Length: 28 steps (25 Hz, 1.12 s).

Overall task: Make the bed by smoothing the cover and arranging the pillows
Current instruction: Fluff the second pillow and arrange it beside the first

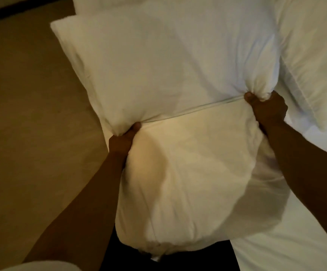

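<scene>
Right now both hands are holding one big white pillow [158,75] up over the side of the bed [295,241]. The left hand [122,140] has its fingers curled tight around a bunch of cloth at the pillow's left side. The right hand [266,108] is squeezing a bunch of cloth at the right side. The hands are well apart, with the pillow stretched between them.

A thin seam [194,110] runs across the pillow from one hand to the other. Above the seam the pillow looks flat and wide. Below it the pillow hangs down, soft and puffy, in front of the person.

Another white pillow [315,65] lies on the bed to the right, just beside the one being held. More white bedding shows at the top, behind the held pillow. The white cover [276,257] lies on the bed at the lower right. On the left is a tan floor [21,114]. Everything looks dim and a bit blurry.
</scene>
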### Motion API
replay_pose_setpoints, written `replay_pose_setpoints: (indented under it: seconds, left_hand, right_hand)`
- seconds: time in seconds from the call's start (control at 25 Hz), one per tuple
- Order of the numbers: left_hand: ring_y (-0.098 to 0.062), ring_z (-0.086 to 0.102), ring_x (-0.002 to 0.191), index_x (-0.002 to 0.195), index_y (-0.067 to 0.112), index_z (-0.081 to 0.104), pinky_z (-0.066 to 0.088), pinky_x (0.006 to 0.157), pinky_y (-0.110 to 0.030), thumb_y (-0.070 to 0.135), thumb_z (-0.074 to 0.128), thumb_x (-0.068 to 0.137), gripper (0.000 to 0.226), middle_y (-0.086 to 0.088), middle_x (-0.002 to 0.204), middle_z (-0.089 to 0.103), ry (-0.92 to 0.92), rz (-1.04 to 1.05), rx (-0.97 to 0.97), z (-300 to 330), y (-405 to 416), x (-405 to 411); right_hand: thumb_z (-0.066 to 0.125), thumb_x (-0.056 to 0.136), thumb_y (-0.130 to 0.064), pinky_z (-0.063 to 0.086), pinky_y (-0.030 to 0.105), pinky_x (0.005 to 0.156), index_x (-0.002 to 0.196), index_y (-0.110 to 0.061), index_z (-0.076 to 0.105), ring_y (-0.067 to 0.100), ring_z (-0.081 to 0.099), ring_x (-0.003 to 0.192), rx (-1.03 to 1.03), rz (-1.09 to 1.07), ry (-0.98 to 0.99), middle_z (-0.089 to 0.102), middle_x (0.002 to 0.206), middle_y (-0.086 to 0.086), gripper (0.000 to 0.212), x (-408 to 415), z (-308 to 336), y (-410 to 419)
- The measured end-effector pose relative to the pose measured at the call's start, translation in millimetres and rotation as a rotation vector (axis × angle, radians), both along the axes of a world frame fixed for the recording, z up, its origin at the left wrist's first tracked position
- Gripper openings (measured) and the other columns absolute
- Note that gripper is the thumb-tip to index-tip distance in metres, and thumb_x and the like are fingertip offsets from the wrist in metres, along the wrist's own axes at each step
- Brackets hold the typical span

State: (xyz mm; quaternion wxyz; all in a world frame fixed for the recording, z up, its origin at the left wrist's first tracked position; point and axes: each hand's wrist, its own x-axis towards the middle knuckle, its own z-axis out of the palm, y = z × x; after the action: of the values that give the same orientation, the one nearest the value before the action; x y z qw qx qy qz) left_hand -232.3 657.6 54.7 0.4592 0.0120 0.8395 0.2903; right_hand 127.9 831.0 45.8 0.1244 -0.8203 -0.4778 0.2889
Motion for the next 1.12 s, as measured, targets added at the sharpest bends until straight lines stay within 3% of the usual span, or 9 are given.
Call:
replay_pose_setpoints:
  seconds: [0.12,0.24,0.44,0.6,0.68,0.84,0.92,1.0,1.12]
  left_hand:
    - [-0.027,0.056,0.118,0.147,0.007,0.041,0.043,0.092,-0.03,0.06,0.084,0.065,0.106,-0.011,0.145,0.051,-0.085,0.049,0.084,35.8,-14.0,0.7]
    - [-0.017,0.062,0.097,0.133,0.006,0.058,0.048,0.089,-0.031,0.054,0.09,0.061,0.092,-0.003,0.122,0.065,-0.172,0.117,0.153,65.4,-46.7,3.0]
    - [-0.014,0.066,0.104,0.125,0.014,0.067,0.05,0.097,-0.032,0.046,0.092,0.057,0.079,0.003,0.12,0.069,-0.29,0.114,0.29,101.4,-89.0,-29.0]
    - [-0.002,0.062,0.081,0.101,0.017,0.067,0.049,0.077,-0.023,0.031,0.082,0.079,0.03,0.01,0.095,0.068,-0.373,0.005,0.293,129.2,-50.3,-93.6]
    - [-0.006,0.065,0.085,0.107,0.011,0.071,0.05,0.08,-0.024,0.034,0.085,0.075,0.041,0.004,0.101,0.072,-0.374,-0.097,0.342,148.1,-17.7,-122.8]
    - [-0.007,0.064,0.104,0.131,0.014,0.06,0.049,0.091,-0.026,0.061,0.089,0.055,0.094,0.006,0.128,0.063,-0.351,-0.328,0.466,197.6,70.0,-162.5]
    - [-0.011,0.054,0.108,0.144,0.011,0.045,0.042,0.092,-0.025,0.056,0.086,0.065,0.1,0.007,0.126,0.051,-0.343,-0.438,0.474,222.8,113.9,-172.3]
    - [-0.015,0.052,0.103,0.145,0.008,0.043,0.04,0.089,-0.025,0.052,0.083,0.071,0.095,0.002,0.118,0.05,-0.337,-0.544,0.483,259.8,145.0,-190.7]
    - [-0.016,0.057,0.108,0.143,0.009,0.047,0.043,0.097,-0.029,0.064,0.088,0.056,0.111,0.009,0.127,0.052,-0.264,-0.667,0.467,276.8,170.3,-241.1]
  right_hand:
    - [0.072,0.081,-0.055,0.039,0.041,0.106,0.135,-0.01,0.057,0.037,0.052,0.128,0.059,0.005,0.037,0.059,0.136,0.018,0.072,-0.6,49.9,-11.1]
    - [0.075,0.078,-0.055,0.043,0.043,0.106,0.135,-0.009,0.058,0.036,0.054,0.126,0.101,-0.02,0.069,0.06,0.135,0.018,0.075,-2.6,91.9,-41.6]
    - [0.077,0.076,-0.055,0.047,0.04,0.103,0.129,-0.013,0.063,0.032,0.059,0.12,0.165,-0.104,0.076,0.066,0.128,0.015,0.068,-38.3,164.2,-90.8]
    - [0.081,0.074,-0.049,0.053,0.037,0.091,0.116,-0.018,0.069,0.025,0.066,0.104,0.318,-0.201,0.098,0.072,0.111,0.007,0.054,-88.4,220.9,-101.1]
    - [0.083,0.071,-0.048,0.056,0.04,0.091,0.111,-0.021,0.071,0.02,0.068,0.099,0.385,-0.268,0.124,0.073,0.105,0.001,0.05,-107.5,256.7,-101.7]
    - [0.084,0.072,-0.045,0.056,0.034,0.09,0.112,-0.023,0.07,0.017,0.068,0.099,0.52,-0.41,0.155,0.072,0.107,-0.002,0.048,-130.4,332.8,-108.9]
    - [0.085,0.073,-0.043,0.055,0.029,0.089,0.119,-0.017,0.07,0.014,0.068,0.1,0.613,-0.479,0.169,0.071,0.111,-0.002,0.055,-138.0,354.9,-118.3]
    - [0.086,0.072,-0.039,0.055,0.029,0.087,0.12,-0.016,0.069,0.014,0.068,0.099,0.682,-0.549,0.21,0.071,0.111,-0.002,0.056,-157.2,366.5,-126.9]
    - [0.088,0.067,-0.04,0.057,0.033,0.085,0.11,-0.017,0.073,0.021,0.07,0.096,0.678,-0.7,0.292,0.074,0.101,-0.001,0.051,-197.6,357.8,-147.0]
